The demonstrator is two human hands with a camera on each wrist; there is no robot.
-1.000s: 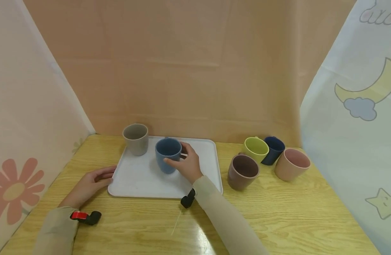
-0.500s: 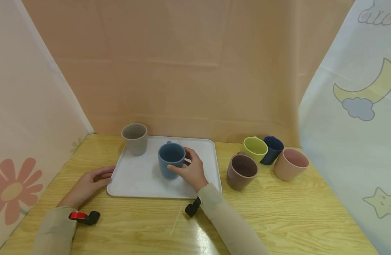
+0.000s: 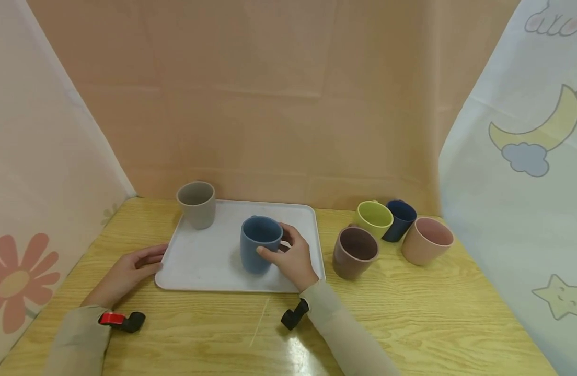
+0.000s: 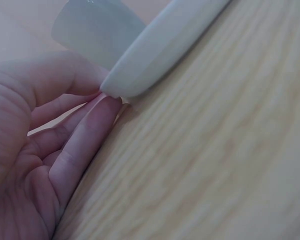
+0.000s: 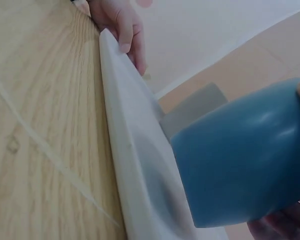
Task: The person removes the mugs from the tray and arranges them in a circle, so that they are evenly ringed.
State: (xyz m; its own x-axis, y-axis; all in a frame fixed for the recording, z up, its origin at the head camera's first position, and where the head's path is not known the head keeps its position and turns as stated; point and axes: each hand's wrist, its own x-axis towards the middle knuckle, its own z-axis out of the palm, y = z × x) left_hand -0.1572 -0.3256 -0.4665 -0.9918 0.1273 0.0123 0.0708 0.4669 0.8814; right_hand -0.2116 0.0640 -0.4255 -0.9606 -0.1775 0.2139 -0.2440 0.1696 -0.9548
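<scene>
My right hand (image 3: 295, 258) grips a blue mug (image 3: 257, 253) from its right side, thumb on the near wall and fingers behind. The mug is upright, close over the right half of a white tray (image 3: 199, 266), and its shadow falls on the tray in the right wrist view. A finger (image 5: 282, 225) shows under the blue mug (image 5: 245, 155) there. My left hand (image 3: 128, 274) pinches the tray's left edge near its front corner; in the left wrist view the digits (image 4: 92, 125) lie above and below the rim (image 4: 135, 70). A grey cup (image 3: 199, 206) stands at the tray's back left corner.
Right of the tray, on the wooden table (image 3: 411, 324), stand a mauve mug (image 3: 349, 261), a yellow-green mug (image 3: 375, 216), a navy mug (image 3: 400, 222) and a pink cup (image 3: 422, 245). A tan curtain (image 3: 269, 104) hangs behind; printed cloths flank both sides.
My right hand has carried the blue mug to the right and nearer the tray's front edge. My left hand has stayed at the tray's left edge.
</scene>
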